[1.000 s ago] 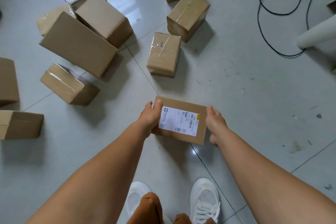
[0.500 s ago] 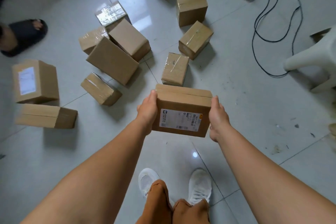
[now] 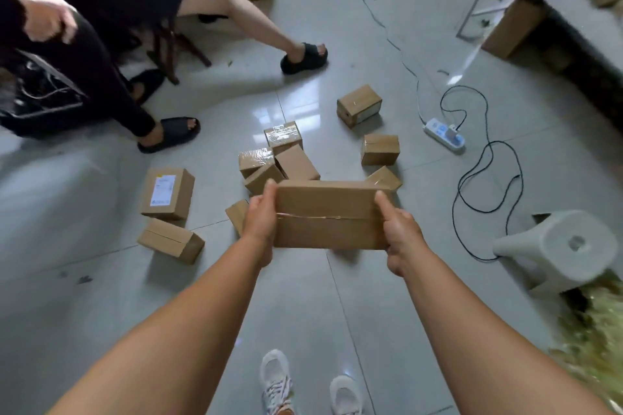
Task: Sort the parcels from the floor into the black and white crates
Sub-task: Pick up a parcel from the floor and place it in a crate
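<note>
I hold a flat brown cardboard parcel (image 3: 328, 216) in the air above the floor, its taped seam facing me. My left hand (image 3: 261, 212) grips its left end and my right hand (image 3: 396, 226) grips its right end, thumbs on top. Behind it several brown parcels lie on the grey tiles: a cluster (image 3: 276, 158), one with a white label (image 3: 167, 194), a low one (image 3: 170, 241), and two further off (image 3: 359, 104) (image 3: 380, 149). No black or white crate is in view.
Two seated people's legs in black slippers (image 3: 170, 135) (image 3: 303, 57) reach in at upper left. A white power strip (image 3: 445, 133) with a black cable (image 3: 485, 178) lies at right. A white plastic stool (image 3: 556, 248) stands at right, and my white shoes (image 3: 276, 377) below.
I have lifted the parcel from the floor and tipped it so its labelled face turned away and the taped seam shows. The view has risen, showing more of the room.
</note>
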A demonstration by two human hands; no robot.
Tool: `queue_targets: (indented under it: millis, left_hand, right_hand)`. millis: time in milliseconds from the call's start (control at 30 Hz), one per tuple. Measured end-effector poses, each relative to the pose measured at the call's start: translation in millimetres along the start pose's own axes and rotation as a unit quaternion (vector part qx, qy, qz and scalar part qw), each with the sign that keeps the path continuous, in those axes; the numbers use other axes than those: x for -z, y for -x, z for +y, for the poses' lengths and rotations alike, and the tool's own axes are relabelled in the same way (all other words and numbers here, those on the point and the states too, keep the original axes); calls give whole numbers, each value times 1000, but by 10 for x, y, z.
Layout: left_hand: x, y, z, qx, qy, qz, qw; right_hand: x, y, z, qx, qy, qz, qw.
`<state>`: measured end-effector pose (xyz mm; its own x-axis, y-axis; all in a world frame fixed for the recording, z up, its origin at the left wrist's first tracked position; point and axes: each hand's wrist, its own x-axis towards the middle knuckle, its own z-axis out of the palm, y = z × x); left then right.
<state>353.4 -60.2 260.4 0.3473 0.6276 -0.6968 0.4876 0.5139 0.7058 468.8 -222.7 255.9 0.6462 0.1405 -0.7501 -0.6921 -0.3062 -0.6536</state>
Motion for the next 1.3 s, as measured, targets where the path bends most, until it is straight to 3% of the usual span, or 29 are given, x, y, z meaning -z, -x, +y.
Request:
queue_targets:
  millis: [167,333,500,667,967,1300]
  left_hand:
    - [322,471,374,-22,46,66,997]
    - [682,915,508,-41,86,91,991]
    - [1104,1510,606,-71,170,137,973]
    - [1671,2012,547,-111,207,219,947]
    - [2719,2982,207,-151,268,373,875]
    - [3962,4440,-754,-184,362,505,761]
  right_hand:
    - [-127,488,-495,19,3,-62,998]
    - [-330,934,-760,73,105,-126,984]
    - [-597,1415,-866,103,141,-211,962]
    - [-1063,1939,-802,144,193,-244,939]
    - [-1876,3210,-339,207,248,-356,877]
    - [-2342,4931,905,237,290,-462,804]
